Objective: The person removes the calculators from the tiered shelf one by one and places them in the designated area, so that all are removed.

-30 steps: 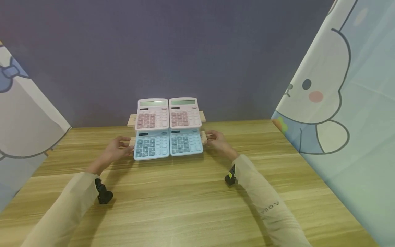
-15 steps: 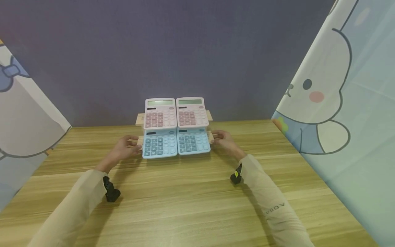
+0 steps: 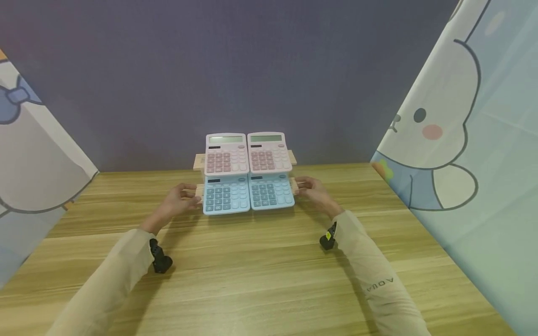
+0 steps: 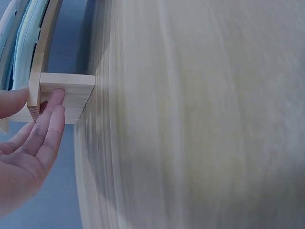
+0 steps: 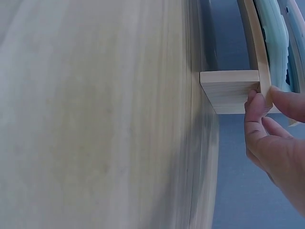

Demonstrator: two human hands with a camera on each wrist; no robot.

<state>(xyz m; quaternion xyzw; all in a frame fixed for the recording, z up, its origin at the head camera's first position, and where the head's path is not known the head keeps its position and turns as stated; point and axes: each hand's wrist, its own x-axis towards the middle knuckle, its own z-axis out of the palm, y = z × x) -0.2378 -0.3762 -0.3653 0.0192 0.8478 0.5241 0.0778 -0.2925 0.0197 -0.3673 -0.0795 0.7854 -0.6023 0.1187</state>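
Observation:
A two-tier wooden stand (image 3: 200, 190) is near the back edge of the table. Two pink calculators (image 3: 227, 154) (image 3: 269, 153) lean side by side on its upper tier, and two blue calculators (image 3: 227, 193) (image 3: 271, 191) on the lower. My left hand (image 3: 174, 204) grips the lower board's left end; in the left wrist view the thumb is on the board's front and the fingers reach beneath it. At the opposite end, my right hand (image 3: 317, 193) pinches the same board (image 5: 257, 43) between thumb and fingers. Most of the stand's frame is hidden behind the calculators.
The wood-grain table (image 3: 248, 270) extends in front of the stand. A dark panel (image 3: 252, 70) rises behind it. Cloths printed with cartoon animals hang at the left (image 3: 38, 158) and right (image 3: 445, 116). Each wrist wears a small black camera (image 3: 160, 259).
Both hands have shifted the stand to the right along the table, with all the calculators on it. Their grip on the board's ends looks the same.

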